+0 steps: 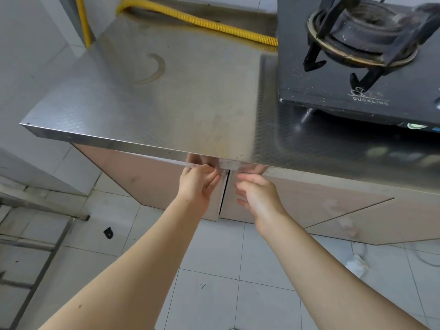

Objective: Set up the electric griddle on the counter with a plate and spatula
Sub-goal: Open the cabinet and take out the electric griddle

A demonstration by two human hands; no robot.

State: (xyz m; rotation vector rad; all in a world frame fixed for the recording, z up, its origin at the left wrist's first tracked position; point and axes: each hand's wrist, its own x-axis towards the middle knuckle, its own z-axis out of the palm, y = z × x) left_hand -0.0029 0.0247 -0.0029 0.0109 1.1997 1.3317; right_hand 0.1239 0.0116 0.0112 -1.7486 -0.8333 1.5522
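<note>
No griddle, plate or spatula is in view. The stainless steel counter point(166, 96) fills the upper middle, and two beige cabinet doors sit under its front edge. My left hand point(200, 184) is at the top inner edge of the left cabinet door point(166, 182), fingertips hooked at that edge. This door stands slightly ajar. My right hand point(257, 194) hovers just in front of the right cabinet door point(297, 206) with its fingers loosely bent toward the gap between the doors. The cabinet's inside is hidden.
A black gas stove point(357, 67) with its burner stands on the counter's right part. A yellow corrugated hose point(214, 22) runs along the back of the counter. A metal rack point(35, 234) stands on the tiled floor at left, and cables point(357, 260) lie at right.
</note>
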